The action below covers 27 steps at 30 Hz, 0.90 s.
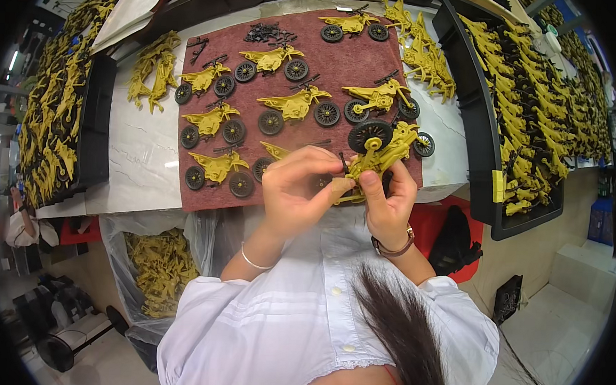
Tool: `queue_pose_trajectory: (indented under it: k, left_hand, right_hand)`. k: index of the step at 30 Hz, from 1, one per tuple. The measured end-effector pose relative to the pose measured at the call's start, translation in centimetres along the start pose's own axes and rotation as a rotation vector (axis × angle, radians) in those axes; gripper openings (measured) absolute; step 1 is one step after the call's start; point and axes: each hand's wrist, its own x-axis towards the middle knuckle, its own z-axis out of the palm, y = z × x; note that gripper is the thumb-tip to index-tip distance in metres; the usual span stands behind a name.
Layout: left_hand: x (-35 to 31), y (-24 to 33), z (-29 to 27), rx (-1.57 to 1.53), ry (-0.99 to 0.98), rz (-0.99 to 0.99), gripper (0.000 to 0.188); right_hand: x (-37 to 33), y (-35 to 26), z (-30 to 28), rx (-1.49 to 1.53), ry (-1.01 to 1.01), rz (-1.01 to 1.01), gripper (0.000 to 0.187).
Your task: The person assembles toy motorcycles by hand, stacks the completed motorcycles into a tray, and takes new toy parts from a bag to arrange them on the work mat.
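Note:
Above the near edge of the red mat [250, 36], a yellow toy motorcycle [394, 149] with black spoked wheels is tilted between my two hands. My right hand [391, 205] grips its lower body, thumb pressed on the yellow plastic. With fingers and thumb closed together, my left hand [304, 192] pinches at a thin black handlebar [344, 162] against the toy. Several similar toy motorcycles [295, 107] lie on their sides in rows on the mat, some partly hidden behind my hands. Small loose black parts [269, 33] are piled at the mat's far side.
Yellow toy bodies lie in heaps on the white table [140, 142] at left [154, 69] and right [426, 56]. Black trays [496, 181] full of yellow toys flank the table. Below its left edge, a plastic-lined container [161, 272] holds yellow parts.

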Motion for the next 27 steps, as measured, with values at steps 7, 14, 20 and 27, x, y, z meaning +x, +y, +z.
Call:
queue_pose_trajectory:
  k: [7,14,20,27]
  left_hand:
    - [0.8,-0.7,-0.6,-0.161,0.037,-0.024,0.017]
    - [2.6,3.1,-0.7,-0.087,-0.033,-0.062,0.041]
    - [3.1,2.6,-0.9,-0.001,-0.203,0.011,0.025]
    - [2.5,1.0,-0.9,-0.45,0.028,-0.129,0.026]
  right_hand:
    - [1.6,0.4,-0.3,0.065,-0.011,0.083,0.024]
    - [2.2,-1.4,-0.9,-0.439,-0.28,-0.234,0.032]
    - [2.4,-2.3,-1.1,-0.553,-0.366,-0.274,0.028]
    - [2.3,-2.0,-1.9,-0.262,-0.204,-0.025,0.039]
